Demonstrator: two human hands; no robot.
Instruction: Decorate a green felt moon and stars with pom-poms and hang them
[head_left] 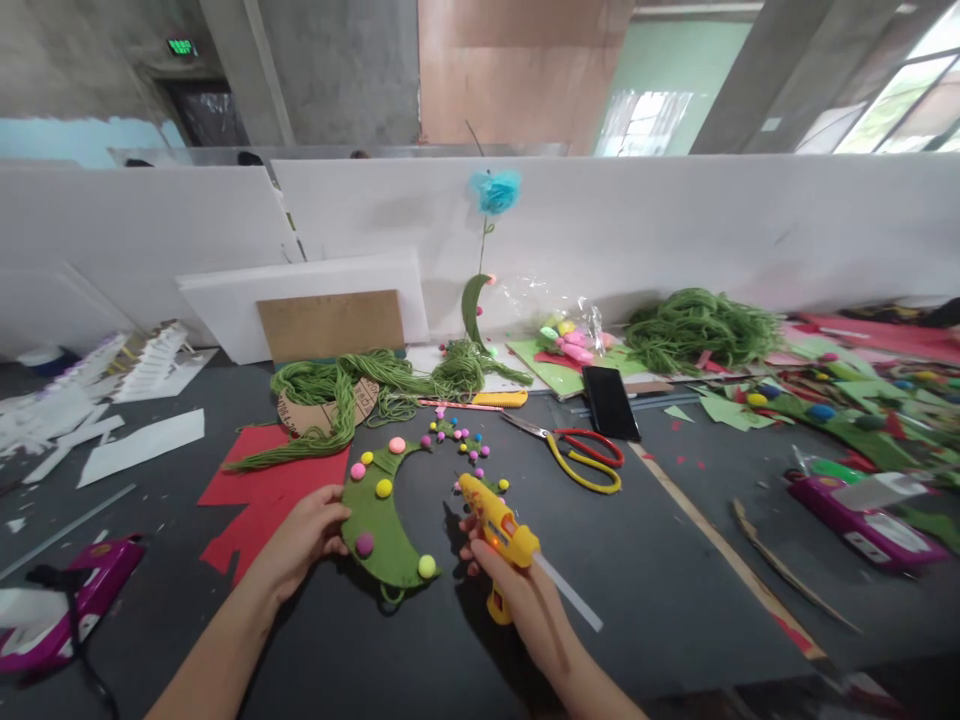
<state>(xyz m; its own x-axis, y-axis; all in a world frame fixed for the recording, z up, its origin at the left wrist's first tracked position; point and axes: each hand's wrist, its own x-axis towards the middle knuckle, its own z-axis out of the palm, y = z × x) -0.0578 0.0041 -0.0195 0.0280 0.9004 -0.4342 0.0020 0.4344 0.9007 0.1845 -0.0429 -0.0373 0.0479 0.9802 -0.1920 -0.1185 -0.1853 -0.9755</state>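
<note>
My left hand (319, 528) grips the outer edge of a green felt crescent moon (391, 535). Pink, yellow and purple pompoms dot the crescent, and a small green loop hangs at its lower end. In my right hand (517, 590) is a yellow hot glue gun (499, 520), its nozzle pointing up and left and a clear glue stick (570, 592) jutting from its back. Beyond the nozzle lie small green star shapes (454, 430) edged with tiny colored pompoms. The fingertips of my left hand are partly hidden at the felt edge.
Red- and yellow-handled scissors (577, 458) and a black phone (611, 402) lie ahead on the right. Green yarn (322, 400) rests over red paper (262, 480) at left. Purple devices (870, 520) flank both sides. A blue flower (496, 190) stands against the white partition (637, 220).
</note>
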